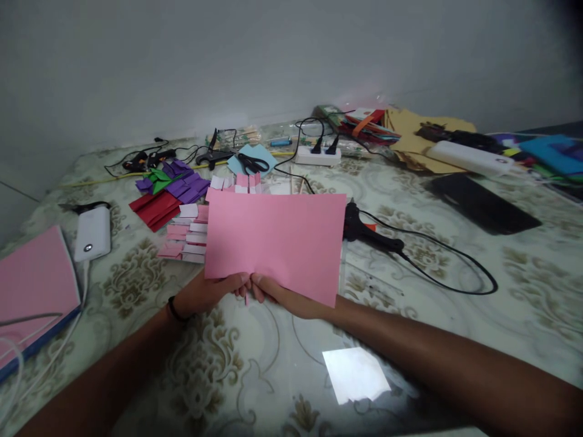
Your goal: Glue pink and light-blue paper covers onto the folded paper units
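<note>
A pink sheet of paper [276, 240] is held up above the table, tilted so its broad face is toward me. My left hand [218, 291] pinches its lower edge, thumb on the near side. Right beside it, my right hand [277, 294] grips the same edge, and the two thumbs nearly meet. A small pink strip [246, 299] shows just below the fingers; I cannot tell which hand it belongs to. Behind the sheet and partly hidden by it lie folded pink and white paper pieces [186, 233]. To the right is a black glue gun [371, 233] with its cord looping out.
Purple folded papers [189, 185] and a red one [155, 209] lie at left, near a white power bank [93, 233]. Scissors [253, 164] and a power strip [317, 156] stand at the back. A dark flat object [485, 203] lies right; a pink paper stack [36, 279] far left.
</note>
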`<state>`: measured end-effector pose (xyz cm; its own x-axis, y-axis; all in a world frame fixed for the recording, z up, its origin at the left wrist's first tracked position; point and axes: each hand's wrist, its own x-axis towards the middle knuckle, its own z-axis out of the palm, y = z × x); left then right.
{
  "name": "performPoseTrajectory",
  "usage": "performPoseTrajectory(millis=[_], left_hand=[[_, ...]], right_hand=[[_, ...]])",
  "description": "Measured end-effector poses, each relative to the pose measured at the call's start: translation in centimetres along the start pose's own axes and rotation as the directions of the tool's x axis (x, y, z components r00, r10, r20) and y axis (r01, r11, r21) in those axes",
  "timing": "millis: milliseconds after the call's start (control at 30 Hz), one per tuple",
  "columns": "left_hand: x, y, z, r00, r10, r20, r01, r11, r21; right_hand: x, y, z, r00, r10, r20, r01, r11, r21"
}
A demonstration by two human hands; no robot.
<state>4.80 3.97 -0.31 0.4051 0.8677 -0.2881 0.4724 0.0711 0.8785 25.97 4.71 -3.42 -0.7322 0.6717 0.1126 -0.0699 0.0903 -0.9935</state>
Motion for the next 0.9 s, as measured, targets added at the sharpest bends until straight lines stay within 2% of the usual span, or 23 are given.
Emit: performPoseTrajectory(millis=[300,633,900], left_hand=[[-0.1,0.0,0.2,0.999,0.016,-0.035,-0.018,0.997,-0.072],[0.3,-1.0,0.4,0.996,0.080,-0.047,-0.086,0.988,-0.127],[0.2,-0.7,0.5,0.996,0.051,-0.067,-0.057,0.993,-0.102]], right_hand=[[0.0,0.7,0.1,1.000,-0.004,0.015,0.003,1.000,0.015],[0.2,0.2,0.2,0.996,-0.088,0.014,0.087,0.993,0.084],[0.1,0.6,0.1,0.998,-0.063,0.013,0.062,0.996,0.067]])
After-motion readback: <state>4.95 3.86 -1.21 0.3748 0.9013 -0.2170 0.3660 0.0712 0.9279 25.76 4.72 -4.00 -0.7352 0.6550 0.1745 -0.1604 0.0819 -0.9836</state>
